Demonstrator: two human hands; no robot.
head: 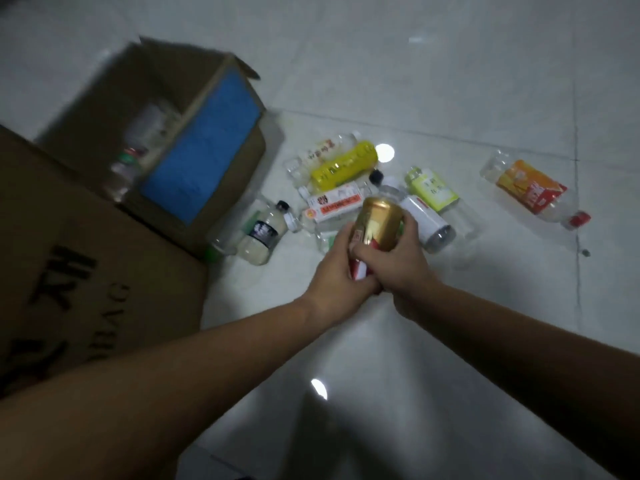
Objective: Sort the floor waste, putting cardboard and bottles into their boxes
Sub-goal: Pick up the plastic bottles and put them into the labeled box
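A gold and red can (375, 225) is held above the floor by both hands together. My left hand (337, 271) wraps its lower end from the left, and my right hand (398, 259) grips it from the right. Behind the can, several plastic bottles lie on the white tiles, among them a yellow-labelled bottle (344, 164) and a bottle with a black label (261, 233). An orange-labelled bottle (535, 192) lies apart on the right. An open cardboard box (204, 157) with a blue side stands at the left and has bottles (138, 147) inside.
A large brown cardboard box (79, 268) with black printed letters fills the near left, touching the blue-sided box. White glossy floor tiles (415, 341) with light reflections spread in front and to the right.
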